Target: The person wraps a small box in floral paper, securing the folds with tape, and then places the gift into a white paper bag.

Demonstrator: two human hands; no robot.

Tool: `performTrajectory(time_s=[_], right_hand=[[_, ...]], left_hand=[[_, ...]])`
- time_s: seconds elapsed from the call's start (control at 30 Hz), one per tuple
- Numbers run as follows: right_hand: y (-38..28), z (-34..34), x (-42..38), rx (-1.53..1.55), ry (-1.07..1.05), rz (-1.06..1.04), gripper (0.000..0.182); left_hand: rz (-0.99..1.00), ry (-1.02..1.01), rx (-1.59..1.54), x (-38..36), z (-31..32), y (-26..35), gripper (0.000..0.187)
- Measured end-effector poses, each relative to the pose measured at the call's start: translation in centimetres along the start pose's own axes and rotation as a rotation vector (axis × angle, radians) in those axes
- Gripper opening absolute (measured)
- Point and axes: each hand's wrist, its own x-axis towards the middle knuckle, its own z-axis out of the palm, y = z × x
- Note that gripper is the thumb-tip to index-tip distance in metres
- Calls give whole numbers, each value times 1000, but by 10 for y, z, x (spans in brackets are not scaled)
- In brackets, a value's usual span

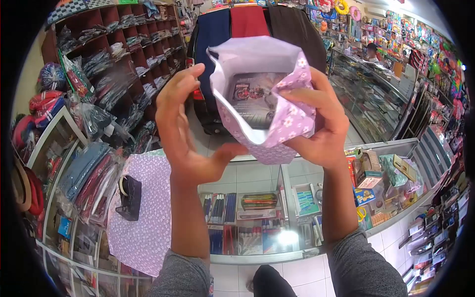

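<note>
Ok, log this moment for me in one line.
right hand: gripping floral pouch | left hand: open at its left, contact unclear | pouch: mouth open, dark printed item inside | tape dispenser: on floral sheet

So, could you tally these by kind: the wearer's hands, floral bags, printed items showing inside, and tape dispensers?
Hands: 2 (left hand, right hand)
Floral bag: 1
Printed item showing inside: 1
Tape dispenser: 1
Total: 5

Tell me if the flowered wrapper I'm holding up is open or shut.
Open. The flowered wrapper gapes, showing its pale inside and a dark printed item within; the right hand grips one side.
</note>
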Motion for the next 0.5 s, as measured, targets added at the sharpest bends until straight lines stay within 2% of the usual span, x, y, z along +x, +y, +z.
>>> performTrajectory(time_s=[0.07, 0.13, 0.17, 0.2, 0.27, 0.33, 0.4, 0.5], right_hand=[[-1, 0, 2, -50, -39, -20, 59], [-4, 2, 3, -62, -99, 16, 59], [-6, 2, 3, -100, -124, 23, 58], [-6, 3, 3, -101, -125, 21, 58], [-7, 6, 2, -120, -155, 19, 59], [-8, 5, 2, -134, -180, 26, 58], [-7, 7, 1, -153, -190, 45, 57], [-8, 10, -1, -166, -247, 49, 55]], left_hand=[[72, 3, 7, 10, -8, 8, 62], [357, -483, 471, 22, -29, 15, 63], [245, -442, 450, 19, -26, 21, 48], [247, -440, 449, 18, -27, 24, 48], [3, -587, 367, 17, -30, 27, 47], [8, -573, 404, 21, -28, 34, 44], [32, -720, 480, 27, -30, 41, 42], [-58, -747, 378, 20, -31, 36, 37]])
